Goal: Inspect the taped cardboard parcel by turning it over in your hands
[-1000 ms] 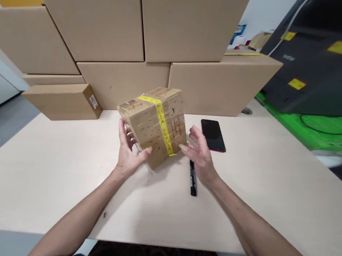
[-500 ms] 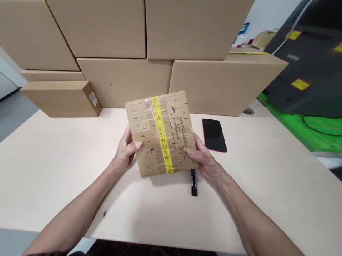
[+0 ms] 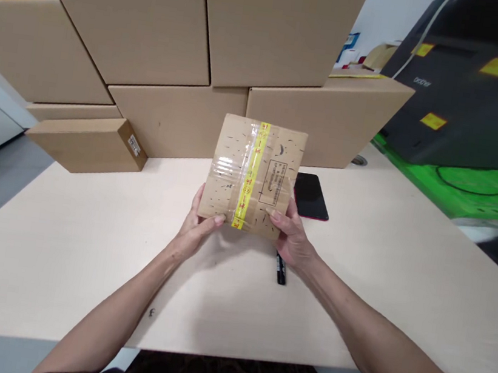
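A small cardboard box (image 3: 227,177) is held up above the table between both hands. Its near face carries yellow tape with red print, clear tape, a printed stamp and many short dark marks. My left hand (image 3: 200,229) grips the lower left corner, thumb on the face and fingers behind. At the lower right, my right hand (image 3: 295,235) holds it the same way. Below my right hand lies a black marker (image 3: 281,271), its upper end hidden. A dark phone with a red edge (image 3: 314,196) lies to the right, partly covered by the box.
Large cardboard boxes (image 3: 160,28) are stacked along the back of the table (image 3: 81,274). A flatter carton (image 3: 89,144) with a white label stands at the left. At the right is a dark machine (image 3: 464,86) with yellow stickers above a green surface (image 3: 473,191).
The box has turned clockwise and moved right and slightly up, now overlapping the phone's left edge. My left hand has shifted right to its lower corner. Both hands still hold it.
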`<control>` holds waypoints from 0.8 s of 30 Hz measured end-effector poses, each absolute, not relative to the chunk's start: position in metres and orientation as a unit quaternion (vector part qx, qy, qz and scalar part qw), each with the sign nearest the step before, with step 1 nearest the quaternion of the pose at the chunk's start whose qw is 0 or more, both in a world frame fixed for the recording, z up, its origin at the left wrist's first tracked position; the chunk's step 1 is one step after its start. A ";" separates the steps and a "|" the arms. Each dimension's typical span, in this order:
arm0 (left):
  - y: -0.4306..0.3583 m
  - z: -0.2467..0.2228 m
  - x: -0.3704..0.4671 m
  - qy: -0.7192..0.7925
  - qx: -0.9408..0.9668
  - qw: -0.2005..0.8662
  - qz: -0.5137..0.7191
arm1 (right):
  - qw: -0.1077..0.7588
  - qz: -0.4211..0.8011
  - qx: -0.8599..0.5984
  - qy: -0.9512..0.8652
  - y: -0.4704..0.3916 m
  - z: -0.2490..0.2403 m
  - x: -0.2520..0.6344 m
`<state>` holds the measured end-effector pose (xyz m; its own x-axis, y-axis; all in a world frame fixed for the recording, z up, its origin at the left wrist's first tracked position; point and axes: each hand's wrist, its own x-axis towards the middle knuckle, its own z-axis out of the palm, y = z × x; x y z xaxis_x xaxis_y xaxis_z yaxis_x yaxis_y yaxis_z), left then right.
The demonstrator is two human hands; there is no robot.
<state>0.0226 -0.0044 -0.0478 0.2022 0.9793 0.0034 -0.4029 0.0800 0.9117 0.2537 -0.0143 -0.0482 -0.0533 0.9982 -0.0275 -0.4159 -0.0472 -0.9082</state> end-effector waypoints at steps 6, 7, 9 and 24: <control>0.002 -0.033 0.014 0.353 0.427 0.605 0.572 | 0.577 0.624 -0.358 -0.387 -0.011 -0.047 0.261; 0.004 -0.031 0.012 0.354 0.432 0.600 0.572 | 0.587 0.621 -0.357 -0.377 -0.009 -0.046 0.264; 0.007 -0.028 0.007 0.353 0.445 0.596 0.567 | 0.612 0.610 -0.360 -0.352 -0.005 -0.045 0.270; 0.015 -0.021 -0.005 0.384 0.391 0.596 0.587 | 0.654 0.615 -0.365 -0.247 -0.005 -0.035 0.263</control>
